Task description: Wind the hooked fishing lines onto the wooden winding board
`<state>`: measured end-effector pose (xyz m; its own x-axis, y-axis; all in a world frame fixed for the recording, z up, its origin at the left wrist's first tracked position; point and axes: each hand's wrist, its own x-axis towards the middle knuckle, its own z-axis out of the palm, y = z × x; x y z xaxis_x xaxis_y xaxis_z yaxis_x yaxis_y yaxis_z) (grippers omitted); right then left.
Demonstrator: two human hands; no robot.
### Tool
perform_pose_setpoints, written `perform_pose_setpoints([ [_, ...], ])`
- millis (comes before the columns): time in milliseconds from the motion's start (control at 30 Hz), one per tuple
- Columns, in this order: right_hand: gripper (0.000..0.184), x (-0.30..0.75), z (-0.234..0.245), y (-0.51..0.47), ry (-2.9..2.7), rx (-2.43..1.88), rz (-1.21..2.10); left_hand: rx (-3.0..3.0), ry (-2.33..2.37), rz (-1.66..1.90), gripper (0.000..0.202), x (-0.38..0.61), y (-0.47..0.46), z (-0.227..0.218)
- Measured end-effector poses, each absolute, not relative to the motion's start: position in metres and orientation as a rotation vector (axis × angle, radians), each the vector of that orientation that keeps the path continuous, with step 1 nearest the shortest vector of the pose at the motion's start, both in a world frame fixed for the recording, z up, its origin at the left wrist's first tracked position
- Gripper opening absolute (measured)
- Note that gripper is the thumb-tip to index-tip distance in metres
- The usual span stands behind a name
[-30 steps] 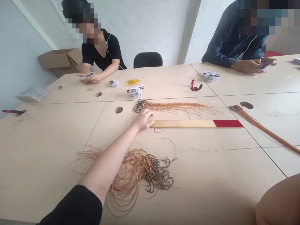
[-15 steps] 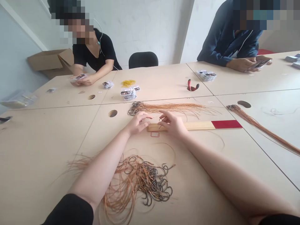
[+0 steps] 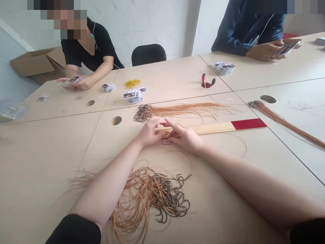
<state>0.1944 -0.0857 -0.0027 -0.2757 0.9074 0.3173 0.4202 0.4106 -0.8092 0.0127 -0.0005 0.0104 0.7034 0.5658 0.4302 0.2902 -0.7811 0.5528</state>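
Two hands at center of table, left hand (image 3: 152, 133) and right hand (image 3: 184, 136), fingertips meeting over left end of one wooden board (image 3: 208, 128) with red tip (image 3: 248, 124). One small dark hook (image 3: 169, 135) sits between the fingers, partly hidden, just above the board's edge; the hands are together around it, but cannot tell which one is clamping it. One small red-outlined label (image 3: 167, 141) lies on the table just below the hands. Three lots of orange-lined hooks: one loose tangle (image 3: 157, 196) under the left forearm, one straight bundle (image 3: 177, 110) just beyond the hands, with its hook end to the left, and one bundle (image 3: 279, 117) at right, well apart, running off the table edge. Two co-workers sit across the table: one in black (image 3: 87, 47) at far left, one in a navy jacket (image 3: 246, 32) at far right, each with a card in both hands. At least four stacks of carded packs (image 3: 133, 96) stand between them, plus one yellow heap of rubber bands (image 3: 132, 83). One red-handled tool (image 3: 207, 80) sticks up from one of four table holes. Behind: one black chair (image 3: 148, 54), one open cardboard box (image 3: 33, 62).
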Motion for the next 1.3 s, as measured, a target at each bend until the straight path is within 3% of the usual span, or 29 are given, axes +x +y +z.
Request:
perform_pose_setpoints([
  [533,0.072,0.196,-0.005,-0.086,-1.860,-1.099,0.778,2.567,0.559,0.895,0.029,0.014,-0.012,0.016],
  [900,0.064,0.194,-0.016,-0.079,-1.865,-1.022,0.532,2.649,0.464,0.913,0.036,0.011,-0.011,0.015],
  [1133,0.059,0.197,-0.009,-0.080,-1.958,-1.062,0.378,2.623,0.726,0.950,0.037,0.006,-0.003,0.010],
  [1300,0.040,0.198,-0.008,-0.080,-2.069,-1.042,0.151,2.563,0.957,0.842,0.032,0.005,0.000,0.010],
])
